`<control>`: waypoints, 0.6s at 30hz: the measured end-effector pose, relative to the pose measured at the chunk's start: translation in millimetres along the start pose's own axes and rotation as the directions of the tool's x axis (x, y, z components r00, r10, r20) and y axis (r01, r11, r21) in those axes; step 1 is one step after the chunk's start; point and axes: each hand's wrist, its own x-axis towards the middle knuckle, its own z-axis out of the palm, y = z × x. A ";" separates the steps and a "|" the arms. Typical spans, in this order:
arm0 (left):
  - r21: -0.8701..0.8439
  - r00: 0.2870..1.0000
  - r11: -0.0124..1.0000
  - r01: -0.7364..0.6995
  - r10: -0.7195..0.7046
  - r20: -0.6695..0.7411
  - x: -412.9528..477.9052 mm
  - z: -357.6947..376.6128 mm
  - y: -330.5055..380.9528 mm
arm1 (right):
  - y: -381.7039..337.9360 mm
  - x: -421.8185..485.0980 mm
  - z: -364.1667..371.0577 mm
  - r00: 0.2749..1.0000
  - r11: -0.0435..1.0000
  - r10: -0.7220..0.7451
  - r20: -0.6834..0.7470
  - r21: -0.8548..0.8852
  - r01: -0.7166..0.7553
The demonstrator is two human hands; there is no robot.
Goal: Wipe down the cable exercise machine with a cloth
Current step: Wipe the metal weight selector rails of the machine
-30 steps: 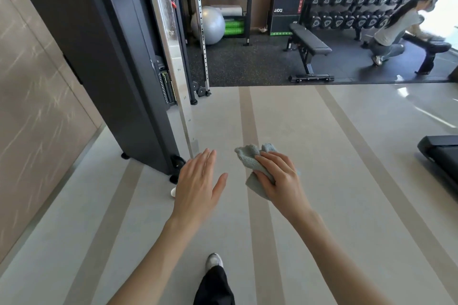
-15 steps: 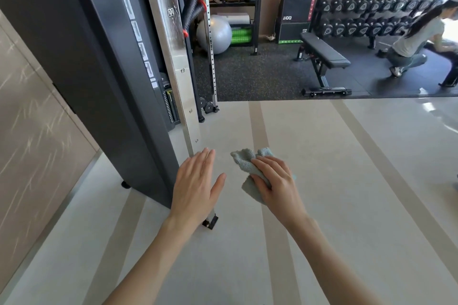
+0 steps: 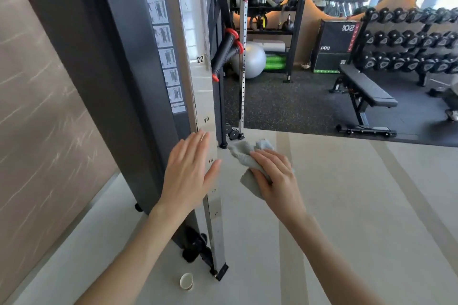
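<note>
Head view: your left hand [image 3: 188, 173] is flat, fingers straight and together, and it lies over the numbered silver rail [image 3: 202, 96] of the cable machine [image 3: 119, 57], just below the 19 mark. Half a second ago that hand sat lower, near the rail's foot; since then the machine has come much closer to you. Whether the palm touches the metal cannot be told. Your right hand [image 3: 275, 176] grips the grey cloth [image 3: 244, 156] as before, fingers curled over it, with the bunched end sticking out towards the rail. The cloth sits just right of your left thumb and looks clear of the rail. A paper cup [image 3: 186, 281] has come into sight on the floor below your left forearm, beside the rail's foot.
</note>
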 end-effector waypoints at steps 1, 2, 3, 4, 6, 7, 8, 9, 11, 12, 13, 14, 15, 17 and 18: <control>0.017 0.999 1.000 0.000 0.000 -0.033 15.2 -4.7 -3.4 | 3.1 17.4 0.6 1.000 1.000 -0.022 -0.018 0.018 0.022; 0.035 0.997 0.999 -0.001 0.003 -0.071 29.8 -10.2 -7.1 | 6.0 34.4 1.5 0.998 0.998 -0.046 -0.039 0.041 0.048; 0.056 0.994 0.998 -0.001 0.007 -0.106 43.6 -16.1 -11.2 | 8.7 51.3 2.6 0.995 0.995 -0.076 -0.062 0.062 0.080; 0.082 0.991 0.997 0.002 0.009 -0.136 56.3 -22.6 -15.7 | 10.5 68.1 4.1 0.990 0.990 -0.108 -0.086 0.077 0.115; 0.141 0.983 0.990 0.012 0.015 -0.185 80.7 -36.4 -26.0 | 11.6 101.9 8.4 0.974 0.978 -0.173 -0.145 0.088 0.187; 0.169 0.979 0.985 0.013 0.022 -0.205 92.1 -43.3 -31.4 | 10.9 118.7 10.6 0.964 0.972 -0.199 -0.177 0.092 0.218; 0.196 0.975 0.981 0.011 0.033 -0.219 102.6 -50.4 -37.0 | 8.9 135.1 12.2 0.953 0.965 -0.220 -0.209 0.095 0.244; 0.223 0.972 0.975 0.007 0.046 -0.231 112.3 -57.0 -42.3 | 5.8 150.9 13.4 0.940 0.958 -0.240 -0.243 0.097 0.270; 0.289 0.964 0.957 -0.003 0.080 -0.255 129.0 -68.4 -53.1 | -1.7 181.8 15.0 0.905 0.937 -0.288 -0.313 0.103 0.334; 0.322 0.961 0.947 -0.011 0.100 -0.260 135.5 -72.6 -58.3 | -6.0 196.6 15.7 0.883 0.922 -0.318 -0.344 0.105 0.373; 0.349 0.959 0.937 -0.021 0.118 -0.259 141.1 -75.8 -62.9 | -11.1 211.3 16.4 0.860 0.906 -0.347 -0.374 0.104 0.411; 0.367 0.958 0.929 -0.035 0.135 -0.253 145.6 -78.2 -67.0 | -16.9 226.1 17.5 0.839 0.893 -0.367 -0.401 0.101 0.439; 0.378 0.959 0.924 -0.049 0.150 -0.242 149.3 -79.9 -70.9 | -22.9 240.7 19.0 0.823 0.884 -0.378 -0.425 0.100 0.457; 0.386 0.961 0.920 -0.066 0.163 -0.223 153.0 -82.2 -78.3 | -34.0 266.6 24.4 0.804 0.872 -0.388 -0.451 0.103 0.478; 0.383 0.963 0.922 -0.064 0.158 -0.219 152.6 -83.1 -81.8 | -38.6 277.1 29.8 0.804 0.869 -0.396 -0.443 0.102 0.484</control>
